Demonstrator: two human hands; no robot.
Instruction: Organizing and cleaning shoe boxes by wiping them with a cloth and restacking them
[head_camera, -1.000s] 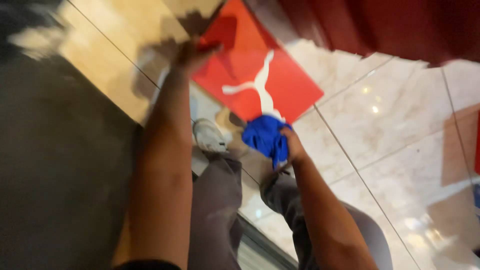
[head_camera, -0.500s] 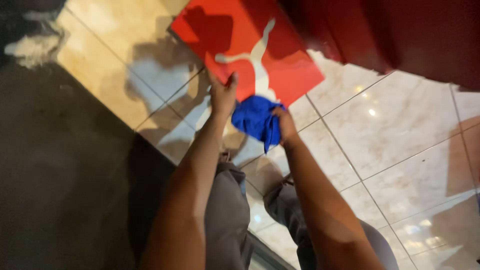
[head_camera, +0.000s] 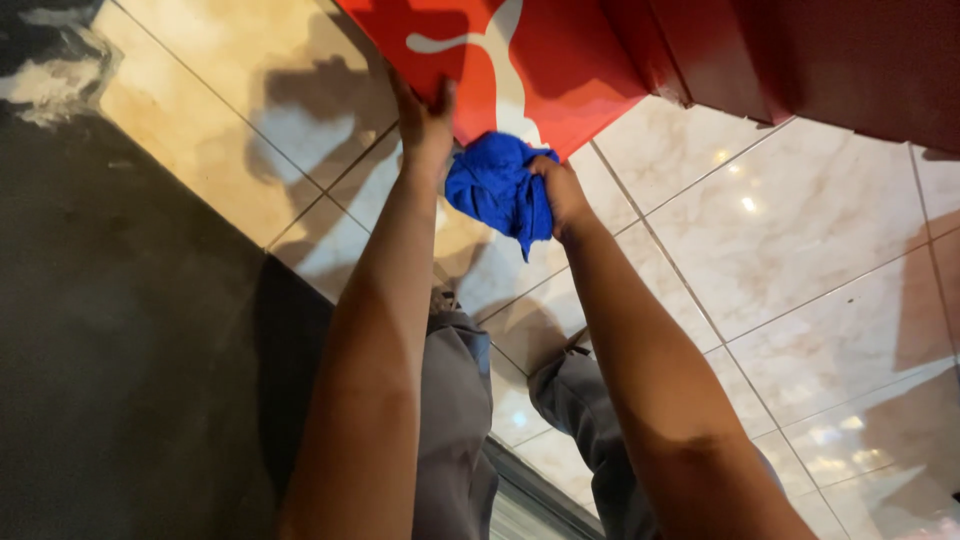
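Glossy marble-look floor tiles (head_camera: 800, 260) fill right of frame, dark mat (head_camera: 120, 350) at left. Red box (head_camera: 540, 60) with white emblem at top centre. Left hand (head_camera: 425, 115) grips box's lower edge, fingers curled over it. Right hand (head_camera: 560, 195) clutches crumpled blue cloth (head_camera: 495, 185) just below box, fingers closed round it. Grey trousers (head_camera: 455, 420) below.

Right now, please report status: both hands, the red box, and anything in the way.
Left hand grips red box at its near edge. Right hand holds bunched blue cloth against box corner. Nothing between hands and box.
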